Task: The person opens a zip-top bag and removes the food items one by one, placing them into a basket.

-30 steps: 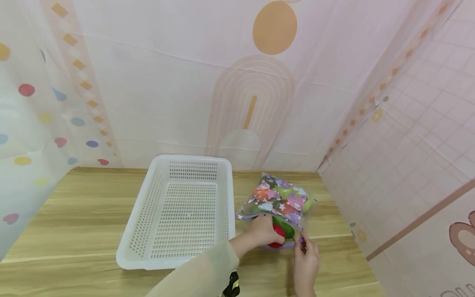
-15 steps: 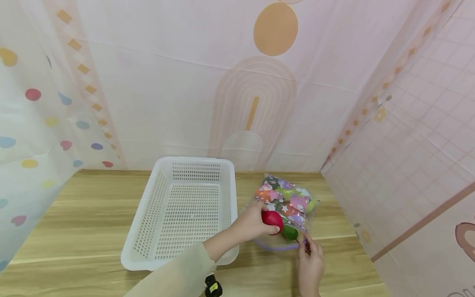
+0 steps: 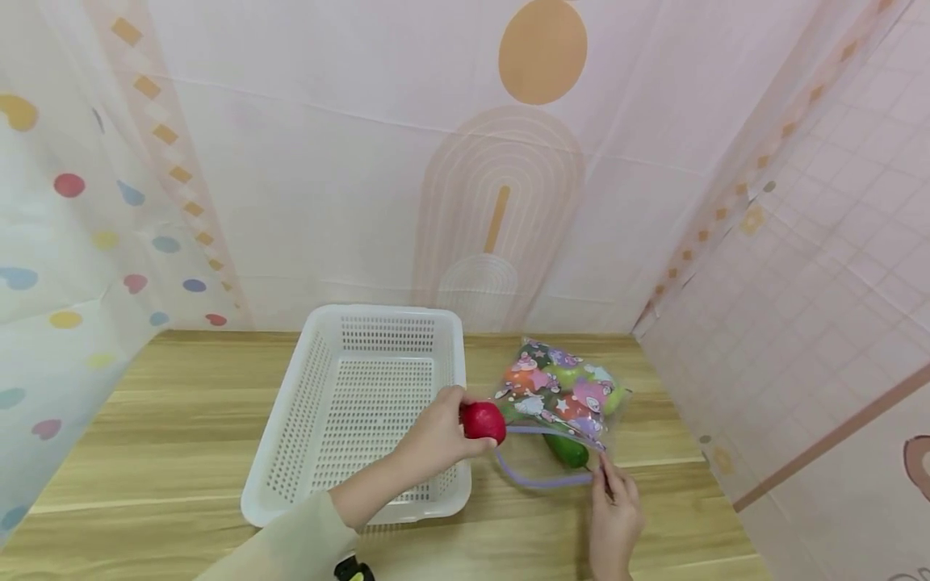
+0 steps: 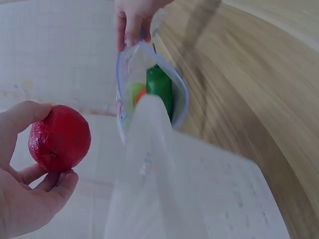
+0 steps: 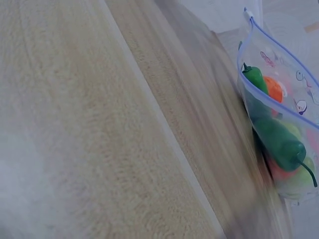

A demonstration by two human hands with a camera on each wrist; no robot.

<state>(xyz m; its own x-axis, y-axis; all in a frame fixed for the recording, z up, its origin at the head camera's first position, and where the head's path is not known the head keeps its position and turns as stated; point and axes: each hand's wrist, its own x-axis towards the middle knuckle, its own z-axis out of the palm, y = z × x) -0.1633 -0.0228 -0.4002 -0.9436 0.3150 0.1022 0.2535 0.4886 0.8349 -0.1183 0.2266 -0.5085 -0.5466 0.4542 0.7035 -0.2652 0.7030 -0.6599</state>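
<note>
My left hand [image 3: 432, 440] grips a glossy red apple [image 3: 483, 423] at the right rim of the white basket [image 3: 250, 496]. In the left wrist view, thumb and fingers curl round the apple [image 4: 60, 138]. On the table to the right lies a clear zip bag [image 3: 541, 485] printed with cartoon figures and stars, its lavender-edged mouth gaping toward me. My right hand [image 3: 615, 516] pinches the right corner of that mouth. Just inside is a green pepper [image 3: 567, 451]. Orange and light green produce lies deeper, partly hidden by the print. The right wrist view shows two green peppers in the bag, one stemmed [image 5: 281, 144].
The perforated basket stands left of the bag on a wood-grain table [image 3: 182, 420]. A patterned cloth [image 3: 327, 186] hangs behind the table and along both sides. A dark wristband [image 3: 353, 570] shows below my left sleeve.
My left hand has lifted the red apple out of the bag mouth and carried it left to the basket's rim. My right hand keeps hold of the bag's corner.
</note>
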